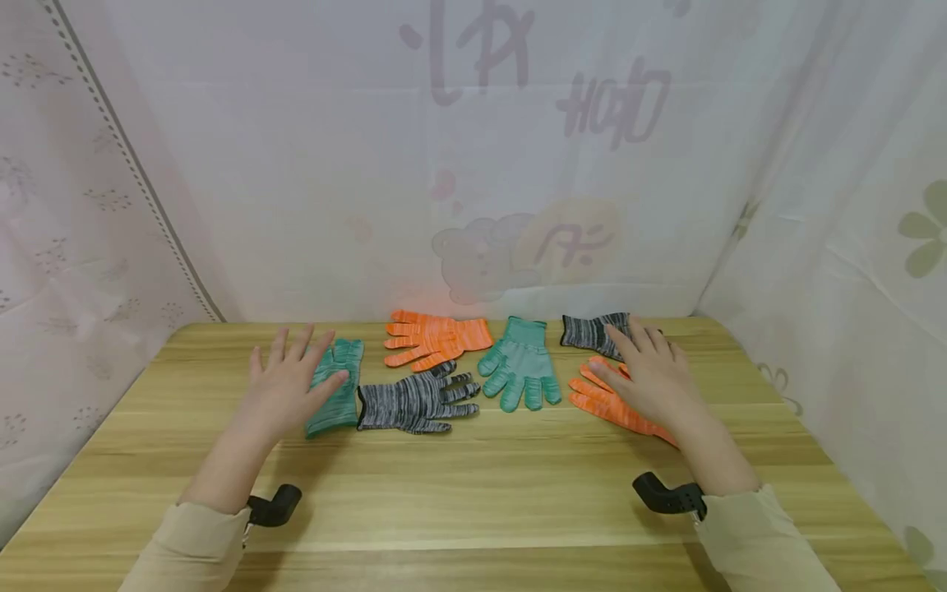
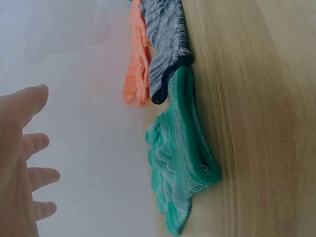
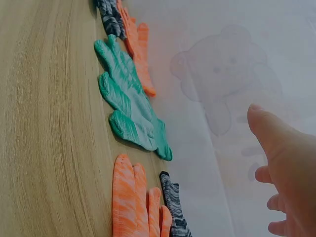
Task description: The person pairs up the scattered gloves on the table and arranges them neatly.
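Observation:
My left hand (image 1: 290,380) hovers with spread fingers above a green glove (image 1: 342,395) at the left of the table, holding nothing. In the left wrist view that green glove (image 2: 180,153) lies apart from the fingers. A black-and-grey glove (image 1: 414,401) lies to its right, fingers pointing right. Behind it is an orange glove (image 1: 436,337); a second green glove (image 1: 521,366) lies mid-table. On the right, my right hand (image 1: 651,374) is held over another orange glove (image 1: 610,404) and a second black-and-grey glove (image 1: 592,331), both partly hidden. Its fingers are spread and grip nothing.
A wooden table (image 1: 473,493) carries the gloves near its back edge. White printed curtains (image 1: 311,181) hang behind and at both sides. A black camera mount (image 1: 275,506) sits at the left wrist, another mount (image 1: 669,496) at the right wrist.

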A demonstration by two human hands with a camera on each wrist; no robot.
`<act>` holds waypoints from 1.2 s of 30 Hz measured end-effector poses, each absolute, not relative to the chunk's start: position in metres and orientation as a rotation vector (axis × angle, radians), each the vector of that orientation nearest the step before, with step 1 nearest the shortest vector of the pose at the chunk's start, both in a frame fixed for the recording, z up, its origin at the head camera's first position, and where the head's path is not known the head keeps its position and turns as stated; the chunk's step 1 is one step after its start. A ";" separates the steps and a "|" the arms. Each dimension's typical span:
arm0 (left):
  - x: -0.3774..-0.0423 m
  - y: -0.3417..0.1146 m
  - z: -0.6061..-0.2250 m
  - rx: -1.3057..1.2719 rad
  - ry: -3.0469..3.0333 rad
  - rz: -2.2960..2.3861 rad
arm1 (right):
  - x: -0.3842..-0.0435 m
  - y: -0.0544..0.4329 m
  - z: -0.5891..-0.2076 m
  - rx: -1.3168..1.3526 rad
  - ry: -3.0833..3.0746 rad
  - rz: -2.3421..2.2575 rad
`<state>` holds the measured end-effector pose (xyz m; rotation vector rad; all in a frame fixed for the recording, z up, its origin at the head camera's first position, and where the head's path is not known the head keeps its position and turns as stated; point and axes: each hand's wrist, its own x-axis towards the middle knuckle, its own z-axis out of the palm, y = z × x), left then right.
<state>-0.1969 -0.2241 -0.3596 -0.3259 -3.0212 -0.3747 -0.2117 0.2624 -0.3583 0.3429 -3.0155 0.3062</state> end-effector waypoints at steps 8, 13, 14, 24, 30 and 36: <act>-0.196 -0.219 -0.356 -0.339 -2.987 -0.377 | -0.208 0.255 -0.352 0.379 -2.979 0.313; -0.194 -0.213 -0.353 -0.367 -2.927 -0.385 | -0.205 0.248 -0.351 0.399 -2.923 0.343; -0.193 -0.212 -0.352 -0.375 -2.909 -0.384 | -0.205 0.246 -0.351 0.407 -2.913 0.346; -0.193 -0.203 -0.354 -0.432 -2.741 -0.392 | -0.197 0.226 -0.346 0.495 -2.842 0.469; -0.191 -0.197 -0.356 -0.440 -2.683 -0.451 | -0.192 0.212 -0.350 0.578 -2.767 0.521; -0.190 -0.193 -0.360 -0.477 -2.678 -0.480 | -0.186 0.196 -0.354 0.656 -2.701 0.569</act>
